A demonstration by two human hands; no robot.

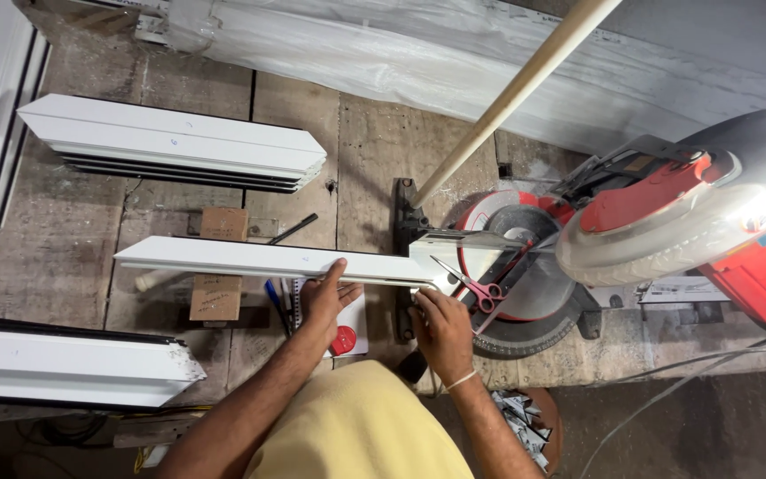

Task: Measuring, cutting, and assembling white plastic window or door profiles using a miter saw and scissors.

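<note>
Mid-frame, my left hand (325,297) lies flat with fingers spread on the white profile strip (259,260), pressing it down rather than gripping it. My right hand (441,326) curls around the strip's near edge where it meets the miter saw (667,213). How tightly it grips I cannot tell. Red-handled scissors (476,286) lie on the saw's round table. At the right, glare washes out the saw's housing. A wooden pole (511,96) runs out of the top of the frame.
</note>
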